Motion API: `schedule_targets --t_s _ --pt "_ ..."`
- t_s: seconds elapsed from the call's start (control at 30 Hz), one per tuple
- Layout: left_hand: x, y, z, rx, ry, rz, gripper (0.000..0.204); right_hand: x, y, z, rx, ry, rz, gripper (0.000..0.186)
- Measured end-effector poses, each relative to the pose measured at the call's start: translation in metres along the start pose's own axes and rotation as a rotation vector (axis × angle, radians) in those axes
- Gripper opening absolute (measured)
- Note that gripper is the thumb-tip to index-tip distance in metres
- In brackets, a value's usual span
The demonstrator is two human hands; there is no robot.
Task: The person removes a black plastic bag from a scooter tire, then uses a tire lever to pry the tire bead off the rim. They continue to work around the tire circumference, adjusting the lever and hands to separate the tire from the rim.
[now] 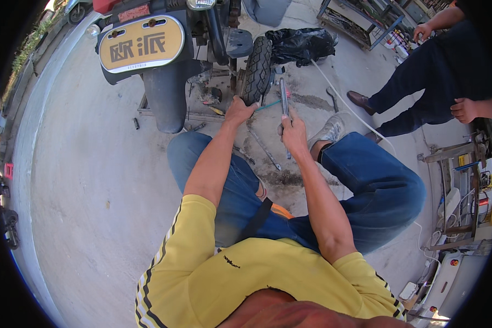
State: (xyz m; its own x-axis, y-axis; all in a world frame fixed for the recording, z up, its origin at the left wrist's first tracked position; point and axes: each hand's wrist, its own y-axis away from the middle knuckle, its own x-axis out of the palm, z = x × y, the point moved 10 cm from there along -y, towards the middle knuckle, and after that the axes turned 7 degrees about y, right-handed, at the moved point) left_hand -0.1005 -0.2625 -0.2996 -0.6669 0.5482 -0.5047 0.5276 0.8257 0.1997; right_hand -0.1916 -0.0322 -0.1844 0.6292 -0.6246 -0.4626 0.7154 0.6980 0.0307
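Note:
A black treaded tyre (257, 70) stands on a wheel beside the scooter's rear end. My left hand (239, 111) is closed round the tyre's lower edge, fingers on one side and thumb on the other. In my right hand (294, 135) is a long silver metal bar tool (283, 97), held upright with its far end up beside the tyre; its exact kind is unclear. A thin green strip (269, 105) lies between my left hand and the bar. On the ground between my legs rests a slim metal rod (265, 148).
The scooter's yellow plate (142, 45) and dark mudguard (167, 101) are at my left. A black plastic bag (302, 45) lies behind the tyre, a wrench (332, 98) to the right. Another person's dark-trousered legs (415, 71) stand at right, beyond a white hose (351, 105).

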Motion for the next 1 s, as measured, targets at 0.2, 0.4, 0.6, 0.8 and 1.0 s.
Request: schedule_targets --t_s 0.2,0.4,0.6,0.8,1.0 --pt "-0.001 -0.022 -0.052 0.125 0.178 0.037 0.106 0.016 -0.026 -0.037 -0.015 0.06 -0.041 0.052" --pt "-0.003 -0.017 -0.041 0.117 0.237 -0.056 0.101 0.028 -0.045 -0.028 -0.053 0.159 -0.084 0.054" --pt "-0.007 -0.003 -0.045 0.148 0.337 -0.085 0.089 0.055 -0.057 -0.026 -0.103 0.092 -0.085 0.057" --pt "0.0 0.007 -0.047 0.224 0.396 -0.093 0.068 0.062 -0.077 -0.027 -0.121 0.087 -0.037 0.057" --pt "0.0 0.012 -0.06 0.214 0.408 -0.091 0.06 0.052 -0.087 -0.039 -0.1 0.044 0.083 0.053"
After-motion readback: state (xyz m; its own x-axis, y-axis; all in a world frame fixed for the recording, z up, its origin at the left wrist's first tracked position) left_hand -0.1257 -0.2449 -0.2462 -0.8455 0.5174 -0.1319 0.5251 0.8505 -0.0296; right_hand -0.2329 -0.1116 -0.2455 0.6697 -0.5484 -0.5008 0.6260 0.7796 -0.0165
